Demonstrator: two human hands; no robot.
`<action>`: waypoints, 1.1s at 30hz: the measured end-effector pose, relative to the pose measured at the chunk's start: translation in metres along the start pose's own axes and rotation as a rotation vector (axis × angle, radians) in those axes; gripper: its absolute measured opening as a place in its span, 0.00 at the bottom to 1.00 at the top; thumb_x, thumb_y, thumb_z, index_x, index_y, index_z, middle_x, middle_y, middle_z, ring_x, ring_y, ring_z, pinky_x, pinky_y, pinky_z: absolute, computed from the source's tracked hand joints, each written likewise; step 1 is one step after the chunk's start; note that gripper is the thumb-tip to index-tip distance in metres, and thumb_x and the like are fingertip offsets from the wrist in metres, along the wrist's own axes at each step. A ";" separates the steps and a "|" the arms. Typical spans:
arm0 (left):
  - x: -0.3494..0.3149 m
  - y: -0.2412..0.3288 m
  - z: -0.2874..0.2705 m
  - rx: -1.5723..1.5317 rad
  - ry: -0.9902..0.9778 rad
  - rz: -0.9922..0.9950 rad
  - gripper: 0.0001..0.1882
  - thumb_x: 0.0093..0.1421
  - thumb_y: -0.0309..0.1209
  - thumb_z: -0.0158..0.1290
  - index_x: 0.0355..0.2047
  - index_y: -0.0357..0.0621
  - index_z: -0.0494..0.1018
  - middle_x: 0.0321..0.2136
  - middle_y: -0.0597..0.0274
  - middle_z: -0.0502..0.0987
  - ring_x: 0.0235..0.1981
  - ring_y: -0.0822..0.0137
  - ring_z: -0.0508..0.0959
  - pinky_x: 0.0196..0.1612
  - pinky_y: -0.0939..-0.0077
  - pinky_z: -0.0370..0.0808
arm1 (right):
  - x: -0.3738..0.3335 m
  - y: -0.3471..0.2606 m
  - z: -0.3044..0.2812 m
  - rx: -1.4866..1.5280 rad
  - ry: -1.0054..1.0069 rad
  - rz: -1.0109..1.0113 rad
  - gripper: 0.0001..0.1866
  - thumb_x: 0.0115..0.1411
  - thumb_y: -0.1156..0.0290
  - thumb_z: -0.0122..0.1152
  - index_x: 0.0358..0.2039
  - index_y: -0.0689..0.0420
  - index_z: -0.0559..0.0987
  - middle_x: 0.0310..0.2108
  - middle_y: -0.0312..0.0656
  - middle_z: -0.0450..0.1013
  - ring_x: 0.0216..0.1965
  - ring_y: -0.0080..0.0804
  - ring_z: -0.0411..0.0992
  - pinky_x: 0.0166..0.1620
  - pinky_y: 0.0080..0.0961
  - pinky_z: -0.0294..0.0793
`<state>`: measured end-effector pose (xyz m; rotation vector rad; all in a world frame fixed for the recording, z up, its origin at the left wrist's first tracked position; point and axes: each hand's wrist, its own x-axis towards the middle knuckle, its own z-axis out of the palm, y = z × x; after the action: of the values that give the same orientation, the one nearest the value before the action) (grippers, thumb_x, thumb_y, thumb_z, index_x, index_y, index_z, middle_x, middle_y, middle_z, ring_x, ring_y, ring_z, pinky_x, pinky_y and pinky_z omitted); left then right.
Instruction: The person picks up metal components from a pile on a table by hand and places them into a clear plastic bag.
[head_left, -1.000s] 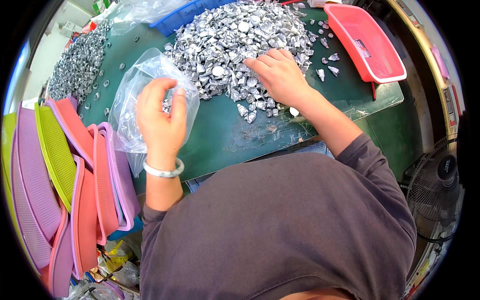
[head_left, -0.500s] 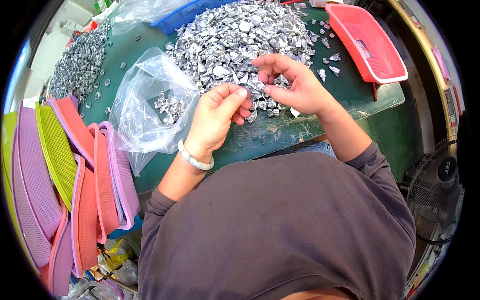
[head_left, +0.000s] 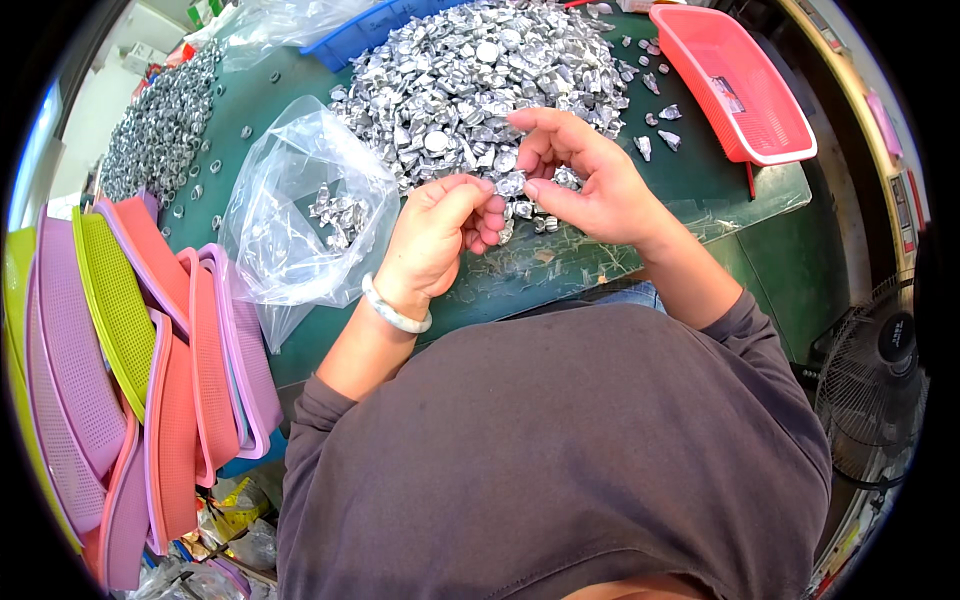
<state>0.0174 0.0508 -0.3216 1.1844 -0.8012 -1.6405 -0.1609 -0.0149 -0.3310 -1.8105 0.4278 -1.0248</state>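
My left hand (head_left: 440, 235), with a pale bangle (head_left: 395, 308) at the wrist, is closed in a pinch. At its fingertips sits a small crumpled silver metal piece (head_left: 510, 184), close to the tip of my right thumb. My right hand (head_left: 590, 185) is curved with thumb and forefinger apart; its inner fingers are partly hidden. Both hands are over the near edge of a large heap of silver metal pieces (head_left: 480, 90). Left of my left hand lies a clear plastic bag (head_left: 275, 250) with several metal pieces (head_left: 342, 215) in it.
A pink plastic basket (head_left: 740, 90) stands at the right of the green table (head_left: 690, 215), near several loose pieces. At the far left is a pile of small metal rings (head_left: 160, 130). A blue tray (head_left: 370, 30) sits behind. Stacked coloured baskets (head_left: 110, 330) stand left; a fan (head_left: 870, 390) stands right.
My right hand has come slightly lower, its thumb nearer to my left fingertips. My left hand has shifted a little to the right. The metal piece now shows between them.
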 end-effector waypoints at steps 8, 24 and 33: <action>0.004 -0.004 -0.003 -0.051 -0.010 -0.090 0.10 0.56 0.33 0.45 0.23 0.41 0.71 0.17 0.63 0.72 0.17 0.72 0.70 0.22 0.81 0.67 | -0.002 0.001 0.003 0.100 0.025 0.064 0.26 0.50 0.82 0.54 0.51 0.59 0.62 0.28 0.34 0.68 0.29 0.17 0.66 0.33 0.15 0.67; 0.006 -0.011 -0.003 -0.171 -0.039 -0.184 0.14 0.58 0.35 0.45 0.20 0.40 0.70 0.16 0.63 0.71 0.16 0.72 0.68 0.20 0.82 0.64 | -0.006 0.002 0.005 0.145 0.063 0.139 0.25 0.51 0.82 0.54 0.50 0.60 0.62 0.27 0.34 0.68 0.27 0.15 0.66 0.31 0.13 0.66; 0.006 -0.016 -0.002 -0.208 -0.072 -0.139 0.10 0.57 0.34 0.48 0.23 0.41 0.71 0.18 0.65 0.72 0.18 0.73 0.70 0.21 0.84 0.65 | -0.008 0.004 0.003 0.110 0.058 0.092 0.27 0.49 0.84 0.54 0.51 0.59 0.62 0.32 0.37 0.67 0.31 0.18 0.67 0.35 0.15 0.67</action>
<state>0.0143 0.0509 -0.3385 1.0586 -0.5858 -1.8408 -0.1629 -0.0094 -0.3387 -1.6519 0.4765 -1.0193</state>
